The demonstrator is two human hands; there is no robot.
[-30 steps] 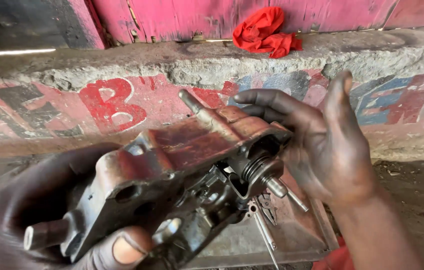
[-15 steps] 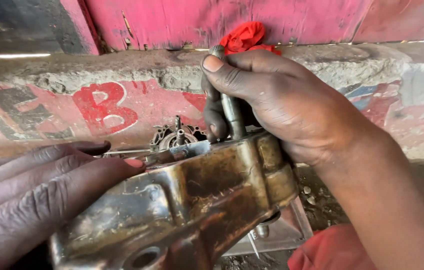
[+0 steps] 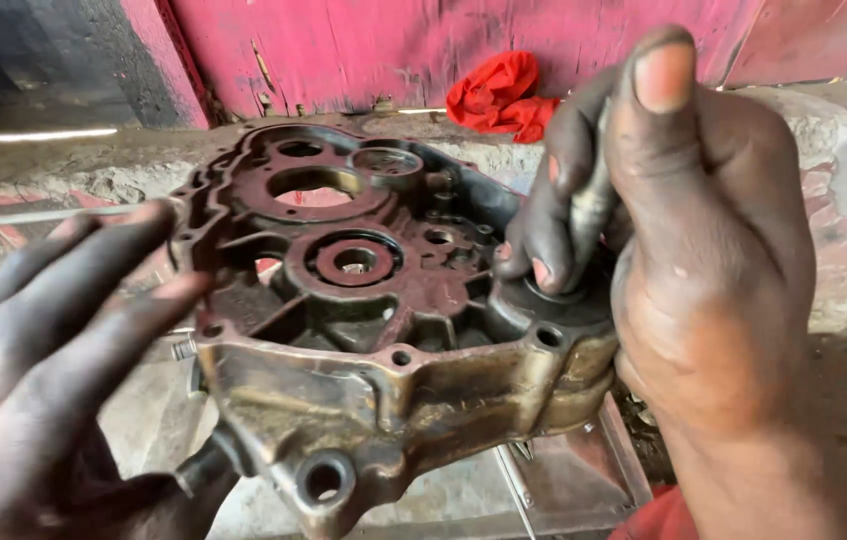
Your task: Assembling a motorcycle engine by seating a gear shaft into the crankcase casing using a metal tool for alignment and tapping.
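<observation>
Grime covers the engine case half [image 3: 364,330], a rusty brown and brass-coloured casting with round bearing holes and bolt bosses, held up in front of the person with its open inner side facing the camera. The left hand [image 3: 44,370] supports its left edge with fingers spread flat, not closed round anything, the lower palm touching a short dark stub at the casting's bottom corner. The right hand [image 3: 704,250] is closed round a slim metal shaft [image 3: 589,200] that stands upright in a seat at the casting's right rim, thumb raised above it. Beneath the casting lies a flat metal tray [image 3: 564,480]. Behind runs a rough concrete ledge [image 3: 844,170] whose face carries a faded painted sign in red and blue; a crumpled red rag [image 3: 499,95] lies on top of it, against a red wall [image 3: 364,45].
</observation>
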